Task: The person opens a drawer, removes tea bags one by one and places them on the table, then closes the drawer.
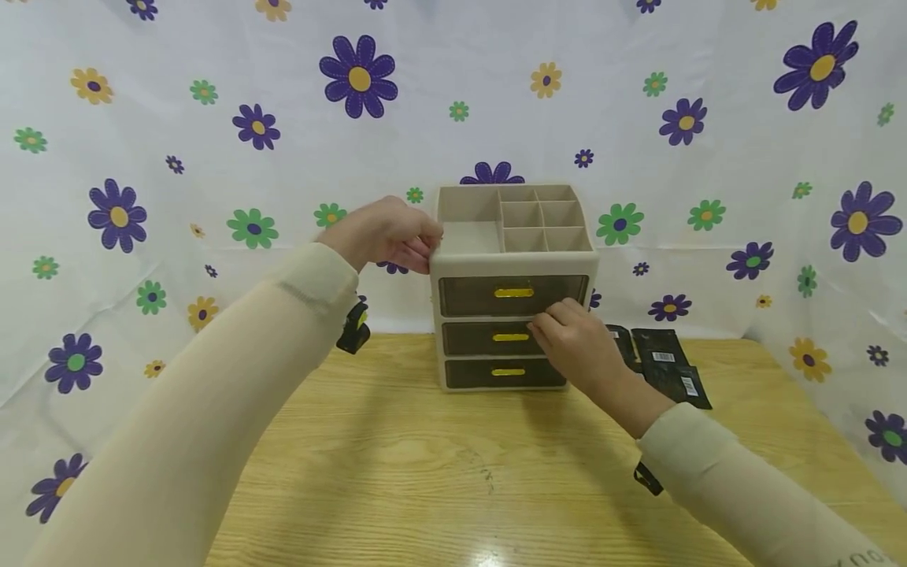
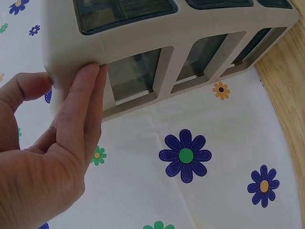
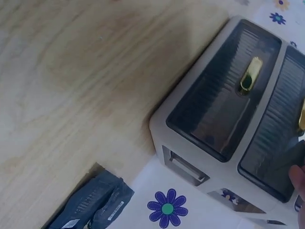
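Centrally, toward the far side of a light wood-grain tabletop (image 1: pixel 397 472), stands a boxy cream organizer (image 1: pixel 513 264), apparently of plastic, with a divided open-topped tray (image 1: pixel 471 236): one large section at left, six small ones at right. Below are three dark see-through drawers (image 1: pixel 464 298), stacked and closed, each with a slim gold-coloured handle (image 1: pixel 513 292) mid-front. The person's left hand (image 1: pixel 397 232) grips the organizer's near left upper corner, thumb and fingers on either side of the edge. The person's right hand (image 1: pixel 575 342) is at the front, fingers bent near the right end of the middle drawer; its fingertips are mostly hidden, so whether it is grasping anything cannot be told. By its look, the organizer should be light for its size and stiff, its smooth walls slightly slippery, the clear drawer fronts the likeliest parts to scratch or crack. The firmest places to take hold seem to be the upper rim and the ribs of the side panel (image 2: pixel 177 62), which has rectangular cut-outs; the small handles would suit drawing out a drawer rather than lifting the whole. Edges are rounded at the corners. A white flower-printed cloth (image 1: pixel 425 47) hangs close on the far side, and flat black packets (image 1: pixel 655 345) with white labels lie just beside the organizer at right, so room looks tightest there and widest on the near side, with some at left.
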Action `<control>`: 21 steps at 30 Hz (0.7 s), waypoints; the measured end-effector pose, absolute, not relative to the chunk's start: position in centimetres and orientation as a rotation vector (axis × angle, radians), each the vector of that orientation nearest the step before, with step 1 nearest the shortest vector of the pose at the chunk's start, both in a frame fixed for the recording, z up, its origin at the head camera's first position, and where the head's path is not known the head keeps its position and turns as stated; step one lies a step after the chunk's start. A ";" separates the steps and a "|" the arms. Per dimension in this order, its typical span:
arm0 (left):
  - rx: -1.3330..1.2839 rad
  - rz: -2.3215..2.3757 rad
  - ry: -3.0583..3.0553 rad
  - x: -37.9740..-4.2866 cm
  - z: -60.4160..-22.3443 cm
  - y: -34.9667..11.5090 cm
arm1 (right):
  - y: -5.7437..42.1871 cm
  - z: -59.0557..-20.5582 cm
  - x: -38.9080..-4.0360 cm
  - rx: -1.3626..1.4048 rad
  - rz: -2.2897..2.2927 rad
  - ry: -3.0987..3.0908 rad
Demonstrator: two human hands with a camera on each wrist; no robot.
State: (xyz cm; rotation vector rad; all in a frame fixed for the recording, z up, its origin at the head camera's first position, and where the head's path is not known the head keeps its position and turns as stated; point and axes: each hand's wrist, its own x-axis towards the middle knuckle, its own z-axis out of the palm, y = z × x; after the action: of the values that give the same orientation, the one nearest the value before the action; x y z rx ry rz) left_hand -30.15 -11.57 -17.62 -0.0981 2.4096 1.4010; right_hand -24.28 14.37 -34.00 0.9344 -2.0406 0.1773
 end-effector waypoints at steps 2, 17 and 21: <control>-0.103 1.399 2.408 -30.2 -17.6 -11.7 | 14.1 -34.2 -24.1 0.970 0.157 -1.999; -0.093 1.401 2.400 -30.0 -17.5 -11.8 | 12.5 -36.6 -23.5 1.129 0.120 -1.937; -0.096 1.402 2.400 -29.9 -17.4 -11.8 | 12.1 -37.5 -23.3 1.149 0.023 -2.007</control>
State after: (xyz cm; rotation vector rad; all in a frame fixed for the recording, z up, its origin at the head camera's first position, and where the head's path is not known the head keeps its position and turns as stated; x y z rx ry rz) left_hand -29.87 -11.82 -17.43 -0.0962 2.3996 1.4020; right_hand -23.34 12.09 -37.52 1.1493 -2.0068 0.0232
